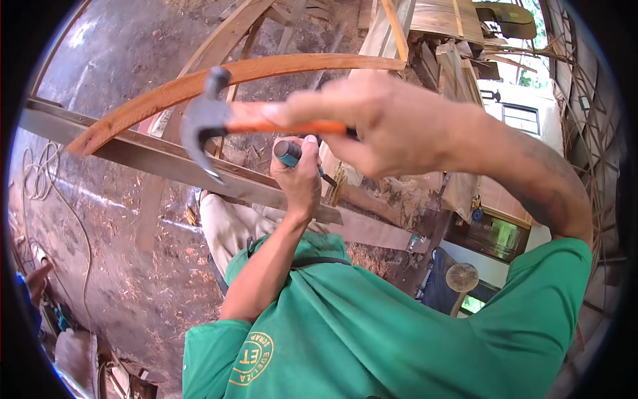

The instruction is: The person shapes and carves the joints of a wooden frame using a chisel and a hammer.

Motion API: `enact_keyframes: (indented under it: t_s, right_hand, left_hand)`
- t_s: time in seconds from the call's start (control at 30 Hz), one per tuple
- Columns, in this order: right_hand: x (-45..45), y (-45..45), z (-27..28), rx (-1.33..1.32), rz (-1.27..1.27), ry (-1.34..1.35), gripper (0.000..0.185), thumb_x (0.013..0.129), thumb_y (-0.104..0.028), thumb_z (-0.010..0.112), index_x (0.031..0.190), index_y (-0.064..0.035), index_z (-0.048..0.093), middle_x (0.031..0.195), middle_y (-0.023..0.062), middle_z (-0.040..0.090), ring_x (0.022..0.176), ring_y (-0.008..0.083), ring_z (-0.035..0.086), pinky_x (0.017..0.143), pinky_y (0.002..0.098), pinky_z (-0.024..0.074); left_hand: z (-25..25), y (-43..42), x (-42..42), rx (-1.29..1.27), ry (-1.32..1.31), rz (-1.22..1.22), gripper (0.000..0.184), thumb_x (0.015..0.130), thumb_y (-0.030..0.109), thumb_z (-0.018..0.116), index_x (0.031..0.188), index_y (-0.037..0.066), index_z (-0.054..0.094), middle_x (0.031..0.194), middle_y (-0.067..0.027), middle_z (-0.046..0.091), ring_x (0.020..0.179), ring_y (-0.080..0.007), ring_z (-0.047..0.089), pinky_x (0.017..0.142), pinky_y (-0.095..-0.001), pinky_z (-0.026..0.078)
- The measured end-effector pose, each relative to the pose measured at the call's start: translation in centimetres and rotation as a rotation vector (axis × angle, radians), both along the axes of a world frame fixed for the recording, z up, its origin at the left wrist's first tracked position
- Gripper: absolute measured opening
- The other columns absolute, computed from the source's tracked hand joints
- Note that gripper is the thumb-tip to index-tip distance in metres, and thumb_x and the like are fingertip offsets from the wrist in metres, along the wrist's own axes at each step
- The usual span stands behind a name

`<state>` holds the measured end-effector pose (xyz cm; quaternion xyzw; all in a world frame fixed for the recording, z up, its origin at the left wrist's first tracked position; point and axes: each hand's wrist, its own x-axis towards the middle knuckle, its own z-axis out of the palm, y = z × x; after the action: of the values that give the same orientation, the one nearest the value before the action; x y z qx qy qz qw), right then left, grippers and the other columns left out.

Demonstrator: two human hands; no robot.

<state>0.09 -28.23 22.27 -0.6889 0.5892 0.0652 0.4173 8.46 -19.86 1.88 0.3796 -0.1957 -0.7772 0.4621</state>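
Observation:
My right hand (392,126) is closed round the orange handle of a claw hammer (206,120), raised in front of me and slightly blurred. Its dark metal head points left, with the claw curving downward. Below it, my left hand (299,183) grips a chisel (289,153) with a teal handle and dark end cap. The chisel's blade slants down to the right toward a wooden beam (365,199); whether its tip touches the wood I cannot tell. A curved wooden piece (266,67) arches behind the hammer, over a long straight plank (159,161).
Wood shavings and chips litter the stained floor (133,279). A loose cord (83,246) lies at left, near another person's hand (40,276). Stacked boards (445,20) stand at the upper right. A round-topped wooden piece (462,277) is beside me at right.

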Motion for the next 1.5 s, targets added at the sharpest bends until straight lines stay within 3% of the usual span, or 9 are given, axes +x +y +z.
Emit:
enact_keyframes:
  t_s: [0.17,0.33,0.37,0.47,0.57,0.9,1.0,1.07,1.5]
  right_hand:
    - [-0.7,-0.4,-0.4,0.214,0.077,0.296,0.067,0.08,0.004,0.052,0.14,-0.0245,0.055,0.077,0.0213,0.064,0.07,0.0378,0.064,0.066,0.0501,0.0497]
    - [-1.8,1.8,-2.9,-0.188,-0.017,-0.128,0.06,0.081,0.002,0.054,0.138,-0.0176,0.056,0.081,0.0223,0.066,0.076,0.0399,0.065,0.07,0.0491,0.0509]
    - [-1.1,1.5,-1.0,0.268,0.034,0.256,0.057,0.08,0.003,0.057,0.133,-0.015,0.058,0.086,0.0223,0.067,0.08,0.0409,0.065,0.072,0.049,0.0508]
    - [-1.4,0.8,-0.1,0.246,0.061,0.283,0.054,0.078,0.004,0.059,0.13,-0.012,0.061,0.086,0.0221,0.066,0.081,0.0409,0.065,0.073,0.0486,0.0503]
    - [-1.0,0.3,0.8,-0.199,-0.09,0.045,0.051,0.078,0.003,0.06,0.127,-0.0104,0.063,0.08,0.0201,0.065,0.077,0.0395,0.063,0.071,0.0479,0.0492]
    - [-3.2,4.0,5.5,-0.529,-0.081,0.198,0.048,0.079,0.008,0.064,0.125,-0.0045,0.065,0.115,0.0152,0.071,0.1,0.0303,0.071,0.084,0.0355,0.0551]
    - [-4.0,6.0,8.0,-0.483,-0.165,0.268,0.05,0.081,0.011,0.063,0.129,-0.0003,0.062,0.126,0.0151,0.067,0.112,0.026,0.068,0.095,0.0334,0.0529]
    - [-4.3,6.9,8.5,-0.422,-0.248,0.269,0.051,0.081,0.011,0.063,0.131,0.0017,0.06,0.13,0.0167,0.065,0.118,0.0241,0.064,0.101,0.0317,0.0501]
    - [-3.6,3.2,6.7,-0.338,-0.1,0.22,0.058,0.074,0.014,0.058,0.129,-0.0042,0.064,0.099,0.0143,0.072,0.079,0.0279,0.068,0.069,0.0364,0.0522]
  left_hand:
    - [-1.1,-0.2,-1.0,0.145,0.061,-0.029,0.008,0.088,0.004,0.065,0.083,0.006,0.059,0.069,-0.0004,0.059,0.059,-0.0088,0.055,0.056,-0.0239,0.044]
    - [-0.5,-0.3,-0.4,0.146,0.019,-0.028,0.013,0.088,0.004,0.067,0.083,0.008,0.055,0.071,0.0027,0.056,0.06,-0.0072,0.053,0.055,-0.0225,0.044]
    - [-0.9,-0.4,-0.2,0.088,-0.019,-0.143,0.013,0.088,0.005,0.068,0.085,0.008,0.056,0.072,0.0025,0.057,0.061,-0.007,0.054,0.055,-0.0219,0.044]
    - [-1.3,0.4,-0.8,0.104,0.037,-0.106,0.014,0.09,0.01,0.071,0.088,0.008,0.057,0.076,0.0009,0.058,0.065,-0.0076,0.055,0.057,-0.0245,0.046]
    - [-1.4,0.4,-0.1,0.085,0.091,-0.128,0.012,0.091,0.009,0.069,0.088,0.007,0.057,0.075,0.0003,0.056,0.065,-0.0073,0.055,0.057,-0.025,0.046]
    - [5.1,4.2,-2.0,-1.07,0.281,-0.644,0.022,0.069,-0.003,0.071,0.086,0.004,0.06,0.075,-0.0133,0.059,0.067,-0.0286,0.062,0.064,-0.0402,0.05]
    - [0.9,-0.8,-1.3,-0.303,-0.066,-0.243,0.01,0.083,0.005,0.067,0.076,0.006,0.06,0.065,-0.0008,0.059,0.057,-0.0144,0.057,0.052,-0.0306,0.043]
    - [1.2,-5.3,-1.7,0.118,0.192,-0.086,0.026,0.084,0.003,0.067,0.068,0.009,0.048,0.053,-0.0019,0.05,0.04,-0.0087,0.044,0.04,-0.0236,0.035]
    - [0.4,-4.3,-3.5,0.043,0.183,-0.123,0.025,0.085,0.003,0.068,0.071,0.008,0.048,0.056,0.0011,0.048,0.041,-0.0086,0.048,0.038,-0.0247,0.036]
